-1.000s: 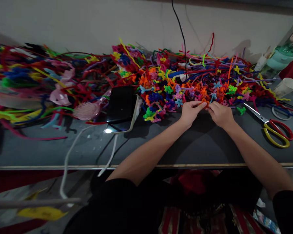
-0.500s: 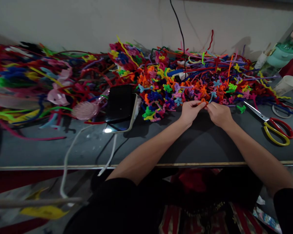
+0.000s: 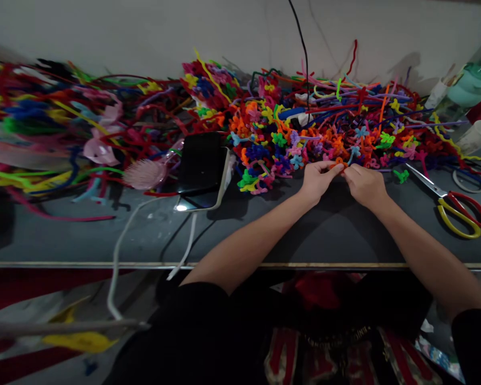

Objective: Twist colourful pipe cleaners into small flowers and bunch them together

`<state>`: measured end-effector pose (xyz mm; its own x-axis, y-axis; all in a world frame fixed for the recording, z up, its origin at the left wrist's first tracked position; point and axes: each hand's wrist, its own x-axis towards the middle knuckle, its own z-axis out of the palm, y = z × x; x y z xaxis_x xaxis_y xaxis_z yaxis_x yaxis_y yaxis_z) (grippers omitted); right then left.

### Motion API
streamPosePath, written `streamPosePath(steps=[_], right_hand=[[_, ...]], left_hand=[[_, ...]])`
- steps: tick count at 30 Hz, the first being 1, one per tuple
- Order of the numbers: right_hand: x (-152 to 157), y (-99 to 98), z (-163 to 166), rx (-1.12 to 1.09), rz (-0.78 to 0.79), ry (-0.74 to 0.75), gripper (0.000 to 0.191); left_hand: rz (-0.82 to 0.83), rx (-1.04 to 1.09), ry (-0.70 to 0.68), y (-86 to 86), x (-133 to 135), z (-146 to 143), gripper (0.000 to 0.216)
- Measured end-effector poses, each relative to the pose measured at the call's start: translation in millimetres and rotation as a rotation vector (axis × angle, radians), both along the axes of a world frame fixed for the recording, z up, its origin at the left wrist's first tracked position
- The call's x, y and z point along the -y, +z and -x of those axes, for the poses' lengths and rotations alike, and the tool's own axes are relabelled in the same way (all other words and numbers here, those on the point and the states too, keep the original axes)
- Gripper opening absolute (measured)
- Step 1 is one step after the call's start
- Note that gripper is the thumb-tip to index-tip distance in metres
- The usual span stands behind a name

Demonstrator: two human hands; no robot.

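My left hand [image 3: 317, 181] and my right hand [image 3: 364, 183] meet on the dark tabletop [image 3: 264, 235], fingertips pinched together on a small orange pipe cleaner piece [image 3: 338, 162]. Both hands sit at the near edge of a big heap of coloured pipe cleaners and small twisted flower shapes [image 3: 304, 128]. Most of the orange piece is hidden by my fingers.
A dark phone [image 3: 202, 170] lies left of my hands with white cables [image 3: 144, 235] running off the table's front edge. A pink hairbrush [image 3: 144, 174] is beside it. Red-and-yellow scissors [image 3: 457, 214] lie at the right; a paper cup [image 3: 479, 136] and a green bottle [image 3: 465, 91] stand at the far right.
Both hands stay pinched on the orange piece with only small finger movement. The view has shifted slightly.
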<state>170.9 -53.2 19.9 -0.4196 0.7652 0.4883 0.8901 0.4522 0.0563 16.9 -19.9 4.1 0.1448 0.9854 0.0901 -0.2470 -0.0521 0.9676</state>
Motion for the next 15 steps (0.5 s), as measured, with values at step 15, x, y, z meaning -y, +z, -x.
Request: streamPosePath(steps=[15], right_hand=[[-8.8,2.4,-17.8,-0.007,0.072,0.059,0.034]], left_hand=[[-0.149,-0.304,-0.219,5.5,-15.5,18.1,0.024]])
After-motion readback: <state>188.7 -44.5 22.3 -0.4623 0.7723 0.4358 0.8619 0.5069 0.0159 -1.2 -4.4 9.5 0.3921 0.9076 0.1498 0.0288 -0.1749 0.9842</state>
